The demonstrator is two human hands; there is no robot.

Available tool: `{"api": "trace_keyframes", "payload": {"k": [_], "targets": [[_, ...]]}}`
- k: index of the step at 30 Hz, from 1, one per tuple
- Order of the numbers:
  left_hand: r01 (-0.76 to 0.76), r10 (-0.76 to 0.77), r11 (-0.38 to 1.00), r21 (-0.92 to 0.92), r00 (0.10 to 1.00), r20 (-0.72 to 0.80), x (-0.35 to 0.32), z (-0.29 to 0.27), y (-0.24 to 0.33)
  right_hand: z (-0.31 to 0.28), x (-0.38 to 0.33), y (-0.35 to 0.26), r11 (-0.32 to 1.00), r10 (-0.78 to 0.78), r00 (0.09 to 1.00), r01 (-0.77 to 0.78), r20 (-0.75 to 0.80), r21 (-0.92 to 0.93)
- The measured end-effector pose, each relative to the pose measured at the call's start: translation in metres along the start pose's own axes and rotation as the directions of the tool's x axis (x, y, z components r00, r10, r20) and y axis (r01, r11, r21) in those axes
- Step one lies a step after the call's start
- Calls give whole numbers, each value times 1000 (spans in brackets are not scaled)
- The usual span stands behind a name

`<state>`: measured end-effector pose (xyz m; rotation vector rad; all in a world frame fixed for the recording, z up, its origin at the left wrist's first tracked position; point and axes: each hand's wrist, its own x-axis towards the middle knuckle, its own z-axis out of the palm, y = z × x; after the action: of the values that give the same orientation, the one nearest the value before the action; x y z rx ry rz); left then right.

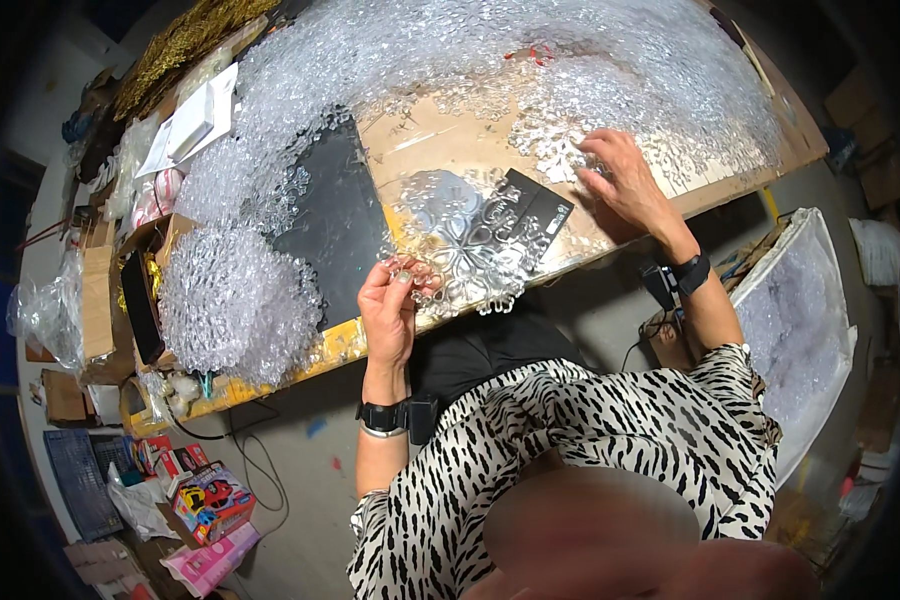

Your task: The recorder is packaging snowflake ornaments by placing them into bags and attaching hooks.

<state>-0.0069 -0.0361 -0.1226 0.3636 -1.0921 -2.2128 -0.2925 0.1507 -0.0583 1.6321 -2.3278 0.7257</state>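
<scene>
Clear plastic snowflake-shaped ornament (pixel 465 240): on the near edge of the table, between the two hands, in front of the person; looped petals around its centre, its right part over the black flat square card (pixel 543 208) with pale print.
Left hand (pixel 390 300): thumb and fingers pinching the ornament's left rim.
Right hand (pixel 625 180): farther out over the table, palm down, thumb apart from index, fingertips at the flat cluster of clear plastic pieces (pixel 548 145); can't tell if it grips one.
Wrists: black strapped device on each.
Grey round disc (pixel 440 198): beside the card, partly under the ornament's upper left.
Dark flat mat (pixel 330 225): left of the ornament, on the brown worktable with yellow edge (pixel 345 345).
Table back: wide bank of clear plastic pieces (pixel 420 50), small red item (pixel 537 54) on it.
Table left: rounded heap of clear plastic pieces (pixel 235 300), next to an open brown cardboard box (pixel 98 300).
Far left corner: white paper sheets (pixel 198 122), gold tinsel bundle (pixel 185 50) beyond.
Right of person: large white sack (pixel 810 300) with clear contents.
Floor left: colourful toy carton (pixel 210 500), pink package (pixel 210 562).
</scene>
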Motion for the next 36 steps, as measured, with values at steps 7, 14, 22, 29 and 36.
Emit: {"api": "trace_keyframes", "payload": {"k": [7, 14, 22, 29, 36], "targets": [[85, -83, 992, 96, 996, -21, 2, 9, 4, -2, 3, -45, 946, -143, 951, 50, 273, 320], [105, -94, 977, 185, 993, -69, 4, 10, 4, 2, -8, -61, 921, -176, 921, 30, 348, 389], [14, 15, 889, 458, 998, -60, -4, -4, 6, 12, -53, -71, 827, -253, 863, -43, 439, 561], [43, 11, 870, 491, 994, -107, -10, -2, 10, 17, -83, -62, 754, -257, 549, -401, 795, 520], [68, -26, 859, 507, 996, -90, -7, -10, 9, 118, -203, -13, 388, 151, 107, -921, 983, 41]]}}
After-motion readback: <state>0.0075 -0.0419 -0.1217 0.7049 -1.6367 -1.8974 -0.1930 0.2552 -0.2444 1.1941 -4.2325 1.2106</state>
